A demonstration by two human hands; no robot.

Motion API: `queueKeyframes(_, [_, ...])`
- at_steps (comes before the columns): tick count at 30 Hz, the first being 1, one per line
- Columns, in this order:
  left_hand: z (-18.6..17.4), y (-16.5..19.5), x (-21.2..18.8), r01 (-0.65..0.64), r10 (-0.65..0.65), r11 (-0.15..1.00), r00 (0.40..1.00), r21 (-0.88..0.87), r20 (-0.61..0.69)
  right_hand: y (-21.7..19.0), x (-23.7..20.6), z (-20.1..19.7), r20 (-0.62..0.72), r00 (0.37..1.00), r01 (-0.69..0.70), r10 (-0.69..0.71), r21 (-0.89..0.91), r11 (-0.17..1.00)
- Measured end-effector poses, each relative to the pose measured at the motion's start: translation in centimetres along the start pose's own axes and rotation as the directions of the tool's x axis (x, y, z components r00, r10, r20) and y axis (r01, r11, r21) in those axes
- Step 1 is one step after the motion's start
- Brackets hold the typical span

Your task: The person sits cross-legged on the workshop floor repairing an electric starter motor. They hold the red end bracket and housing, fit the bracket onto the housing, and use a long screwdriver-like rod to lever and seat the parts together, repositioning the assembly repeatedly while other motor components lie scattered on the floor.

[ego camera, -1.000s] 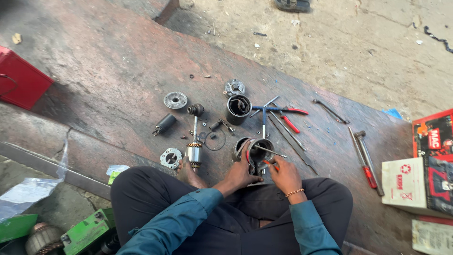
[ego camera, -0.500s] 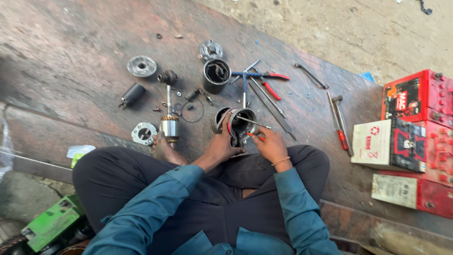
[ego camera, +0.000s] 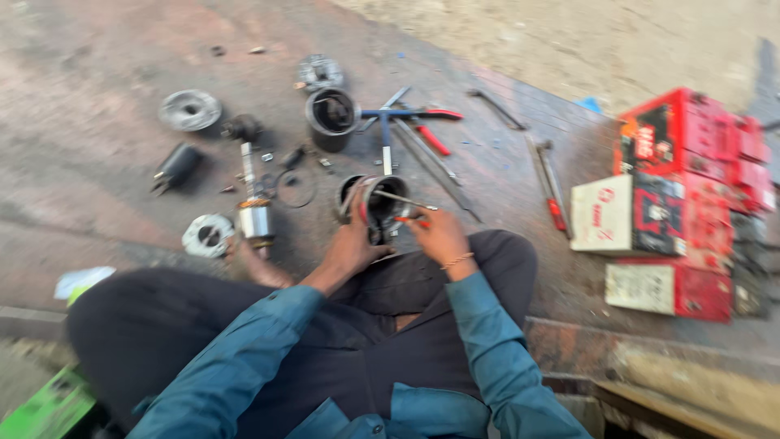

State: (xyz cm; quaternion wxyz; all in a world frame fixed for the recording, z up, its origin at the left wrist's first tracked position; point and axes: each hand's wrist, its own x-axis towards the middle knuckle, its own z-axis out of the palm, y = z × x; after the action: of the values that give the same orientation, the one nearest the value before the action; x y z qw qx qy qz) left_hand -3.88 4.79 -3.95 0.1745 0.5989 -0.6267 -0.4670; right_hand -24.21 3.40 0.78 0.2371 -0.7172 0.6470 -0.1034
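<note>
Grey metal fills the middle of the head view: we steady a short, dark grey cylindrical motor housing (ego camera: 375, 207) on the ground just in front of our crossed legs. Our left hand (ego camera: 351, 244) is wrapped around its near left side, fingers closed on the rim. Our right hand (ego camera: 435, 234) pinches a thin screwdriver with a red handle (ego camera: 404, 209), its shaft lying across the open mouth of the housing; the fingers are clamped together on the handle. The frame is blurred by motion, so we cannot tell what the tip touches inside.

Around us on the worn reddish metal floor lie the other parts: a second dark round casing (ego camera: 331, 114) stands well beyond the one we hold, a long armature shaft with a shiny steel core (ego camera: 253, 203) lies to the left, a round silver end cover (ego camera: 207, 234) sits just beside it, and a flat grey disc (ego camera: 189, 109) rests farther off. A small black cylinder (ego camera: 175, 167) lies between the disc and the shaft. Red-handled pliers and a blue-handled tool (ego camera: 410, 118) lie beyond the housing. Red and white cartons (ego camera: 666, 203) are stacked at the right.

We judge the step in hand to be work inside the housing with the screwdriver. The next move would call for a firm left-hand hold and a steady, careful tip, since the housing is free to roll.
</note>
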Motion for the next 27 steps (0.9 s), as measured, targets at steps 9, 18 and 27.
queueKeyframes(9, [1.8, -0.4, 1.4, 0.013, -0.014, 0.995, 1.000, 0.099, 0.006, 2.4, 0.0, 0.5, 0.072, 0.995, -0.081, 0.074, 0.111, 0.990])
queueKeyframes(18, [2.0, 2.1, 1.0, 0.148, -0.148, 0.987, 0.989, 0.070, -0.005, 4.2, 0.3, 0.5, 0.056, 0.990, 0.115, -0.133, 0.247, 0.962])
queueKeyframes(27, [1.4, 3.6, 0.5, 0.152, -0.152, 0.988, 0.988, 0.014, 0.002, 3.3, 0.1, -1.9, -0.043, 0.999, 0.019, -0.014, 0.098, 0.995])
